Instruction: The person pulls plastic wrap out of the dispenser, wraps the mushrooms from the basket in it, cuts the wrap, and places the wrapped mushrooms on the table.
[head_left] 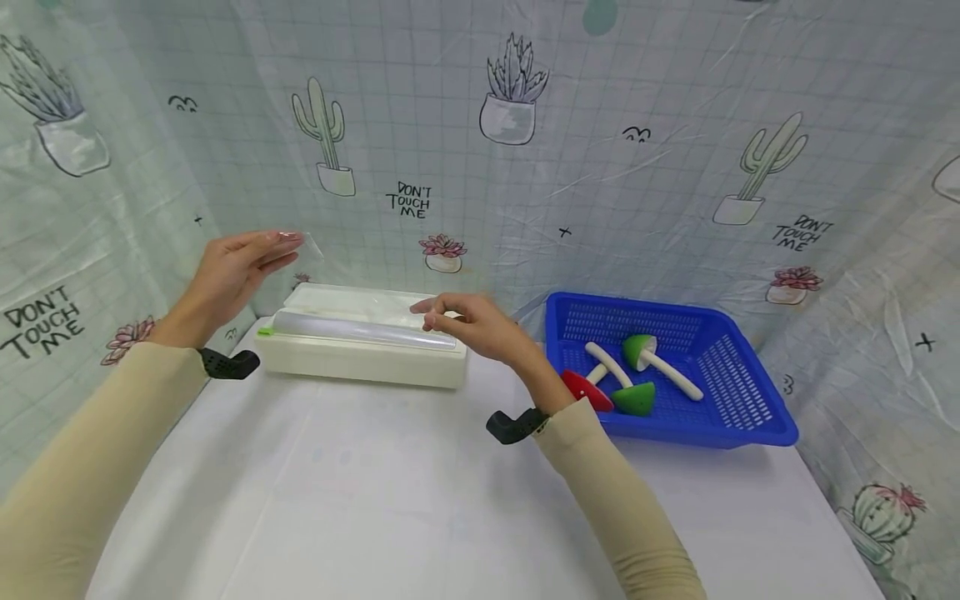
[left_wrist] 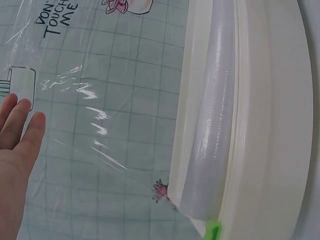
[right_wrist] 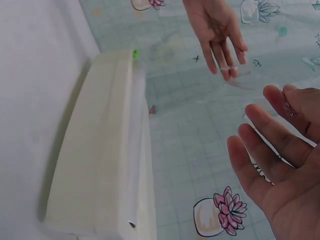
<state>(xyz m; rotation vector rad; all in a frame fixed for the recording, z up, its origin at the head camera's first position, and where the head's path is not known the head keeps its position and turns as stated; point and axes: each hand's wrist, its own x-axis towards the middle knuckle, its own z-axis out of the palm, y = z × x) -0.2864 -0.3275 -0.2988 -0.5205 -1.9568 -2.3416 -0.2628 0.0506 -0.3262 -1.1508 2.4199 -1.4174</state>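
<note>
My left hand (head_left: 238, 271) is raised above the left end of a cream plastic-wrap dispenser (head_left: 363, 362), pinching a corner of clear plastic wrap (head_left: 313, 250) between thumb and fingers. Over the dispenser's right end, my right hand (head_left: 480, 325) pinches the other side of the film with thumb and forefinger. In the right wrist view, crumpled film shows at that pinch, and the other fingers spread loosely. A roll of wrap (left_wrist: 212, 115) lies in the dispenser, and the film's shine appears between it and the left hand. The film's exact edges are hard to see.
To the right stands a blue plastic basket (head_left: 750, 433) holding red-capped (head_left: 587, 392) and green-capped toy mushrooms (head_left: 634, 400). A bright green piece (head_left: 265, 332) sits at the dispenser's left end. A patterned sheet (head_left: 487, 208) hangs behind the white table (head_left: 360, 492).
</note>
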